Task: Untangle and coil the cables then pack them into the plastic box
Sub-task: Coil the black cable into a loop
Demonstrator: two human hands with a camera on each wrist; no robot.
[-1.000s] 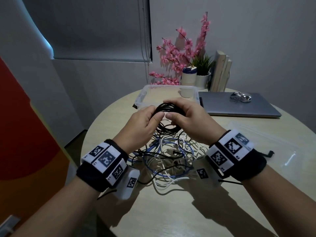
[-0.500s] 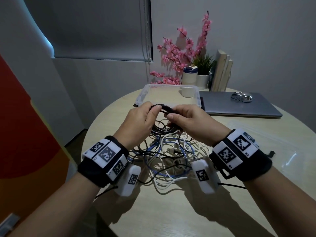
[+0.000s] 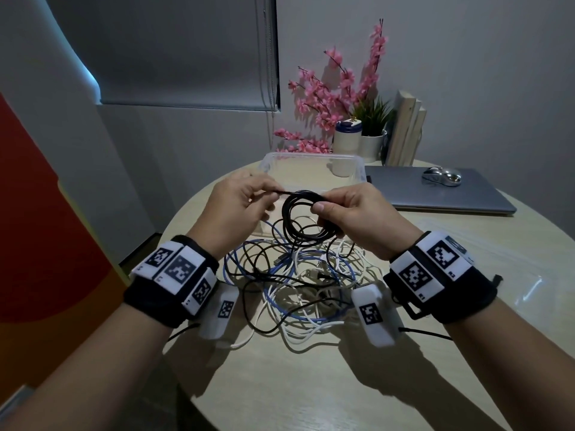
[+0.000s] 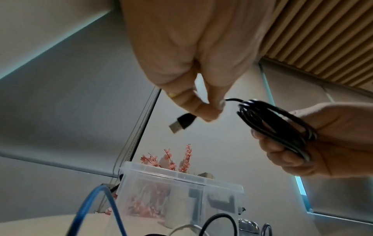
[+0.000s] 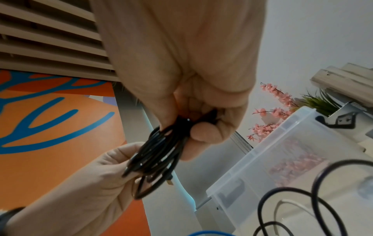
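A black cable coil hangs in the air above the table, gripped by my right hand with thumb and curled fingers. My left hand pinches the coil's loose end near its USB plug, just left of the coil. Below lies a tangle of blue, white and black cables. The clear plastic box stands open just behind my hands, with nothing seen inside.
A closed grey laptop with a silver mouse lies at the back right. Pink flowers, a white cup, a potted plant and wooden blocks stand behind the box. A clear lid lies on the round table at right.
Both hands have lifted a little and drawn apart. The left hand has pulled the cable's plug end out to the left of the coil, which now hangs as an open loop from the right hand.
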